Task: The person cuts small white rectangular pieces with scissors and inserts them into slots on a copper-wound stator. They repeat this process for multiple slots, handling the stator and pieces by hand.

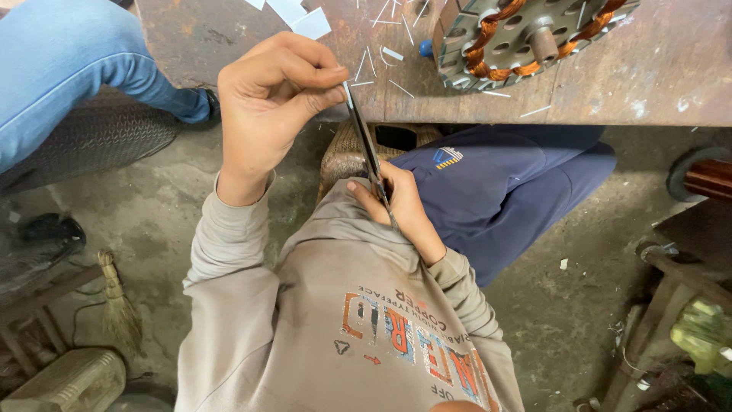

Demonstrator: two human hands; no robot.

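I see my left hand (271,103) pinching a thin white paper strip (348,93) at the near edge of the worn brown counter (656,69). My right hand (400,202) grips dark metal scissors (368,149), blades closed on the strip.

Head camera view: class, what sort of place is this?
Probably a motor repair workshop: a stator with copper windings lies on a worn bench, white paper strips lie scattered, and scissors are held in both hands.

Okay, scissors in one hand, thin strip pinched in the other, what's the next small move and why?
Probably close the scissors in the right hand: their tip already meets the thin white strip pinched by the left hand, just below the bench edge littered with slivers.
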